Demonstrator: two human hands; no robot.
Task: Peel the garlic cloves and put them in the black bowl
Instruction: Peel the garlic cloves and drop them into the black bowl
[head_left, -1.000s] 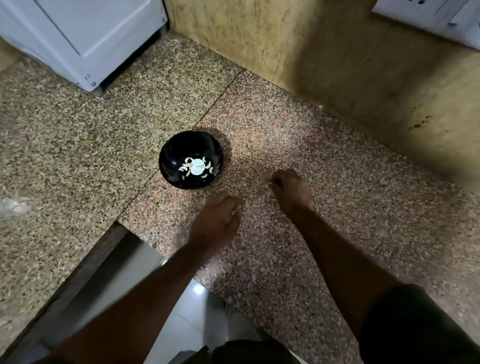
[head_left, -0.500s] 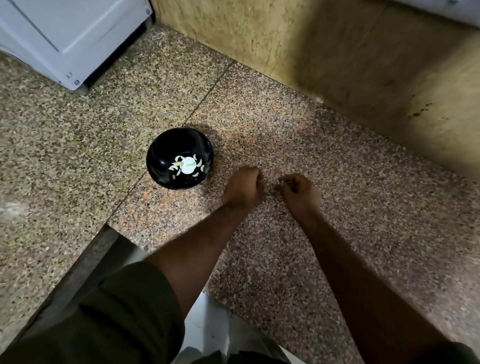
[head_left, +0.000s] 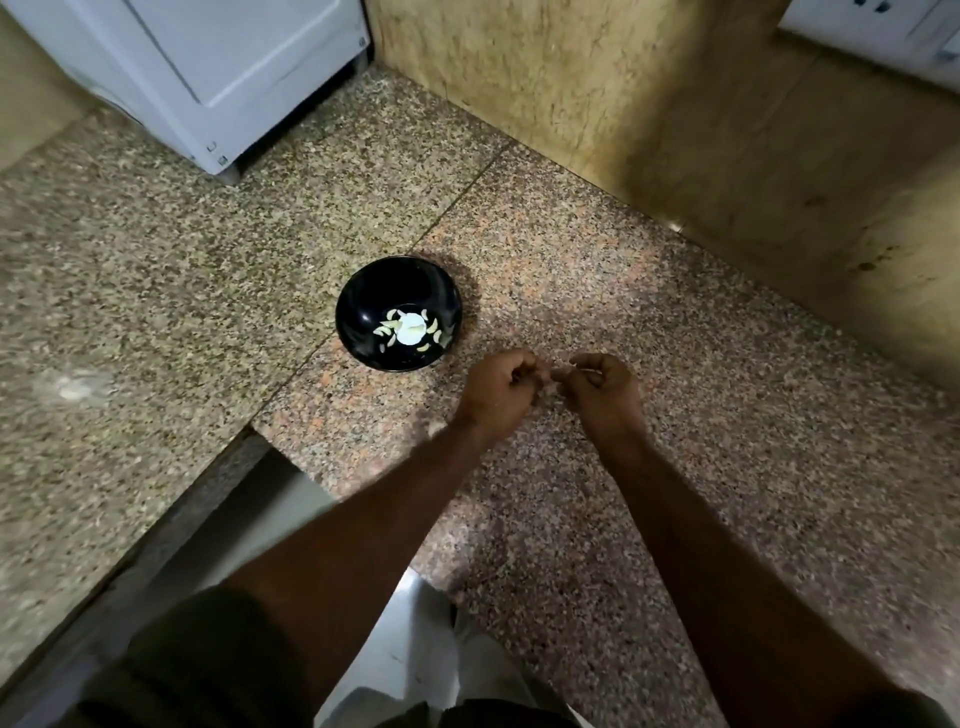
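The black bowl (head_left: 363, 296) stands on the granite counter (head_left: 675, 415), with several peeled pale garlic cloves (head_left: 435, 328) lying in its bottom. Just right of the bowl and a little nearer to me, my left hand (head_left: 498, 389) and my right hand (head_left: 605, 389) meet fingertip to fingertip. Both have curled fingers that pinch a small garlic clove (head_left: 557, 375) between them. The fingers hide most of the clove and it is blurred.
A white appliance (head_left: 218, 78) stands at the back left. A yellowish marble wall (head_left: 623, 104) runs along the back, with a white socket panel (head_left: 883, 26) at the top right. The counter's front edge (head_left: 249, 457) steps in at the lower left. A pale smudge (head_left: 72, 387) marks the far left.
My left hand has moved right, away from the bowl, and joined my right hand; both now curl together on the clove. The view has shifted slightly.
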